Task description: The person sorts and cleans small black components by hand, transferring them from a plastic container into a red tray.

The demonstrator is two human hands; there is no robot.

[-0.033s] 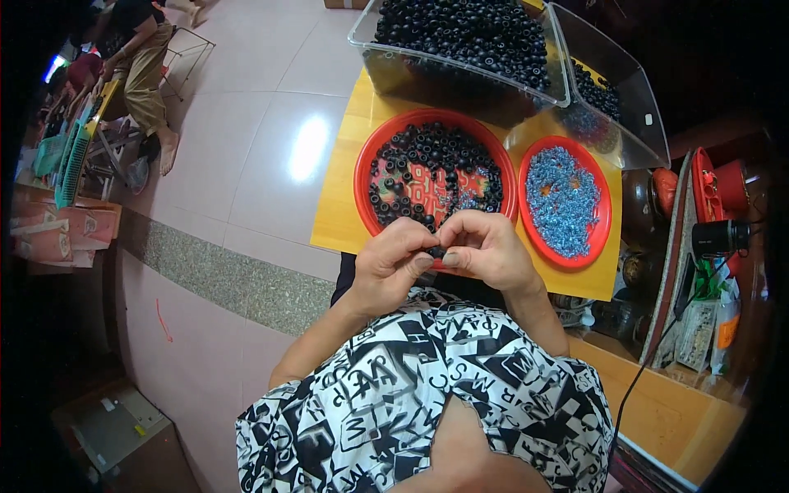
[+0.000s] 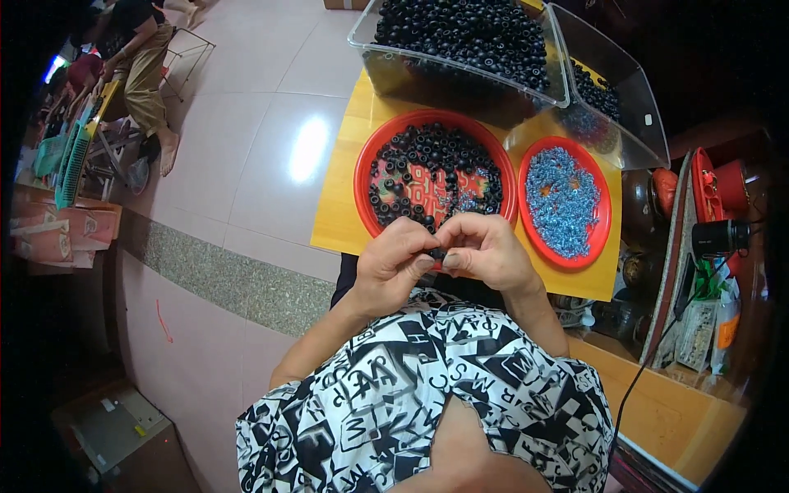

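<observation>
Pinching a small black ring between them, the left hand and right hand meet at the near edge of the yellow tabletop, fingers curled tight around the piece, fingertips touching. Just beyond sits a red plate of black rings, with a smaller red plate of blue bits beside it on the right. Farther back stand two clear bins of black rings.
</observation>
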